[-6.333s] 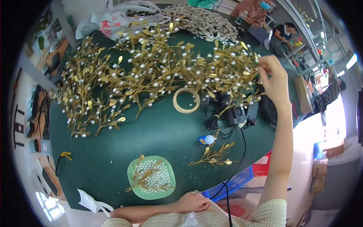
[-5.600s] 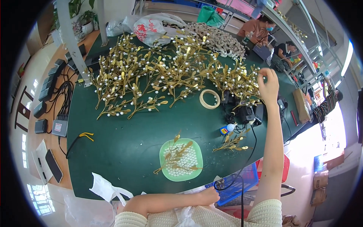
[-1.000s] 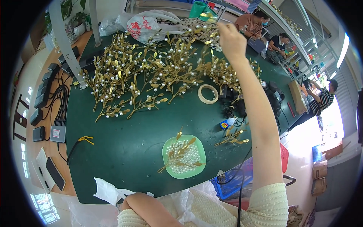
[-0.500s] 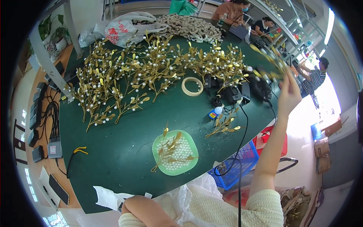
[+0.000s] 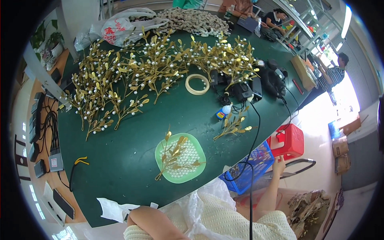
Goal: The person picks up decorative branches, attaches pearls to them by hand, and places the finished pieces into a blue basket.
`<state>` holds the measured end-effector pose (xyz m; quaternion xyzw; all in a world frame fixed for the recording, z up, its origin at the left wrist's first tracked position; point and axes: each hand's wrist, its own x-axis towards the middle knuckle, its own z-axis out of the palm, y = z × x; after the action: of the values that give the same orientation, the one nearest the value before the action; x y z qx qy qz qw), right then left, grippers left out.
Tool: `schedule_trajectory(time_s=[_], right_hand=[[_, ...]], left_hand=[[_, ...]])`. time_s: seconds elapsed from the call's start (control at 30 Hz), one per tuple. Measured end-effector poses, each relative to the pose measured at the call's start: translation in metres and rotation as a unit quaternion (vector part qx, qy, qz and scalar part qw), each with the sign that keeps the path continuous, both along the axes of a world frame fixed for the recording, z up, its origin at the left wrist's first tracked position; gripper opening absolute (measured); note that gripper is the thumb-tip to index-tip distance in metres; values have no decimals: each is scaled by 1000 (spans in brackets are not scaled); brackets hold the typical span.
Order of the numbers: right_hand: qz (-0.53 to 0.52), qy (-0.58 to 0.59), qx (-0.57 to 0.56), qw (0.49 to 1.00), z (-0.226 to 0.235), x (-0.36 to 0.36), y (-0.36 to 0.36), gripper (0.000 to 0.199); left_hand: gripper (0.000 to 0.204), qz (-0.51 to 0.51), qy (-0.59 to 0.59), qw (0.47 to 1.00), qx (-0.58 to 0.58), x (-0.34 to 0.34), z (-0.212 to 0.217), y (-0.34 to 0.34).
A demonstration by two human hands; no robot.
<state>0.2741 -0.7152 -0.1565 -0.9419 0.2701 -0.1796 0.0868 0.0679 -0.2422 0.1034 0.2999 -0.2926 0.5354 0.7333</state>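
My right hand (image 5: 279,161) hangs below the table's right edge, between a blue plastic crate (image 5: 256,164) and a red stool (image 5: 291,140); whether it holds anything is unclear. Only my left arm (image 5: 150,220) shows, at the bottom edge, and its hand is hidden under white fabric. On the dark green table (image 5: 120,160) in front of me sits a light green dish (image 5: 199,170) of white pearls with a gold leaf sprig (image 5: 172,154) on it. Another loose gold sprig (image 5: 234,126) lies to its right, beside a small glue bottle (image 5: 223,112).
A big heap of gold branches with pearls (image 5: 152,74) covers the far half of the table. A tape ring (image 5: 197,84), black devices with cables (image 5: 246,90) and a white plastic bag (image 5: 116,28) are nearby. Other people (image 5: 334,74) work at the back right.
My right hand was raised over the far and right side of the table; it has now dropped below the right table edge, by the blue crate. The camera view shifted slightly.
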Motion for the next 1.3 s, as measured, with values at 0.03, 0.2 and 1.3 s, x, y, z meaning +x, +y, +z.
schedule_trajectory(time_s=[0.03, 0.2, 1.3], right_hand=[[5, -11, 26, 1000, 1, 8, -2, 29], [278, -208, 48, 937, 104, 78, 91, 20], [778, -55, -116, 615, 227, 133, 480, 5]], left_hand=[[13, 14, -6, 1000, -17, 3, 3, -3], [13, 44, 51, 995, -69, -6, 15, -12], [9, 118, -26, 969, -215, -12, 37, -7]])
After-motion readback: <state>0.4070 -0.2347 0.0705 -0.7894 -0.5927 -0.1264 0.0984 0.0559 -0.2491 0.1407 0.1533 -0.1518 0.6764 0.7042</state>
